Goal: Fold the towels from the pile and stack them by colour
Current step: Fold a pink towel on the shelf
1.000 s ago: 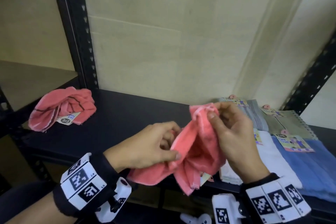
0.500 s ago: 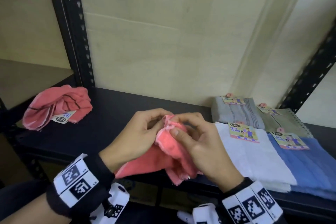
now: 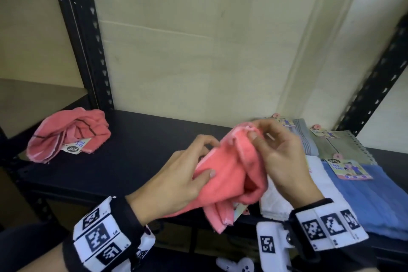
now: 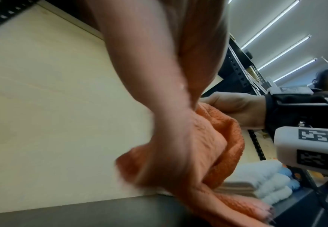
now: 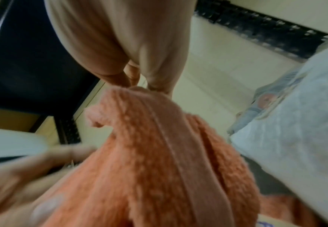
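A crumpled pink towel [image 3: 229, 172] hangs between both hands above the front of the black shelf [image 3: 141, 146]. My left hand [image 3: 187, 174] grips its left side, thumb on top. Thumb and fingers of my right hand [image 3: 265, 148] pinch its top hem. The wrist views show the same pink towel [image 4: 213, 147] [image 5: 159, 161] close up, blurred. A second pink towel [image 3: 68, 134] with dark stripes and a label lies crumpled at the shelf's left end. Folded towels lie on the right: white [image 3: 318, 174], blue [image 3: 375, 201], grey [image 3: 302, 134] and olive [image 3: 340, 146].
Black perforated uprights [image 3: 84, 35] frame the shelf on both sides, with a pale wooden back panel [image 3: 198, 51] behind. Bare shelf surface lies between the crumpled pink towel and my hands.
My hands have kept working along the pink towel. The right hand has moved right and up with the hem, and the left has shifted down its side.
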